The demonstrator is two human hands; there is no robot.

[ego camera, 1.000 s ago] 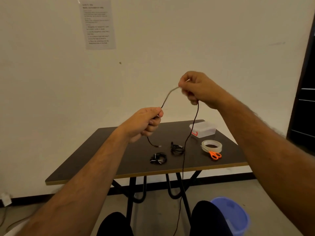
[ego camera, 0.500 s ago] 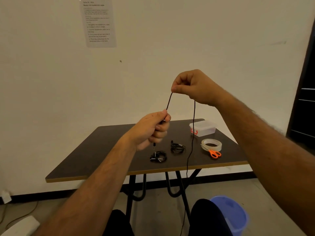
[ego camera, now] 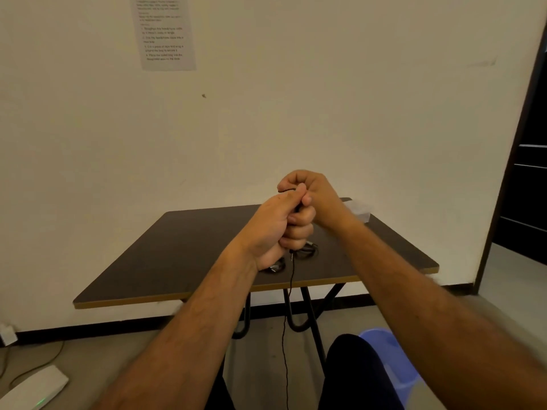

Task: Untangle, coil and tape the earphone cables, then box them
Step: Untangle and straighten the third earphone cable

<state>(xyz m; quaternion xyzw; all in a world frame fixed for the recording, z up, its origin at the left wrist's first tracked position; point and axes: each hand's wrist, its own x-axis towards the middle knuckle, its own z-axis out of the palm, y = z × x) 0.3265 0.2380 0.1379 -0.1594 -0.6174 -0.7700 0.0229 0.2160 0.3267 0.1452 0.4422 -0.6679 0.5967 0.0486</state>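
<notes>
— Hands first: how did they sit?

— Both hands were raised together over the near half of the table. The left hand (ego camera: 273,229) was curled in a fist round the black earphone cable (ego camera: 291,279), and the right hand (ego camera: 315,196) sat just above and against it, its fingers bent down over the same cable; a short dark loop showed at the right hand's knuckles.

— And the cable itself, where did it go from there?

— It dropped out of the bottom of the left fist, with the plug hanging just below the little finger, and ran straight down past the table edge toward the floor between the person's knees.

— What lay nearer than the hands?

— Below the right forearm stood a blue plastic bin (ego camera: 390,359) on the floor. Far down to the left of the left arm was a white device with a green light (ego camera: 35,389).

— Beyond the hands?

— Directly under them, on the dark table (ego camera: 183,253), lay two coiled earphone bundles: one (ego camera: 276,266) peeping out under the left wrist, the other (ego camera: 307,253) just right of the hanging cable. Behind the right wrist a corner of the clear plastic box (ego camera: 359,210) showed. On the wall above and left of the hands hung a printed sheet (ego camera: 165,31), too blurred to read.
</notes>
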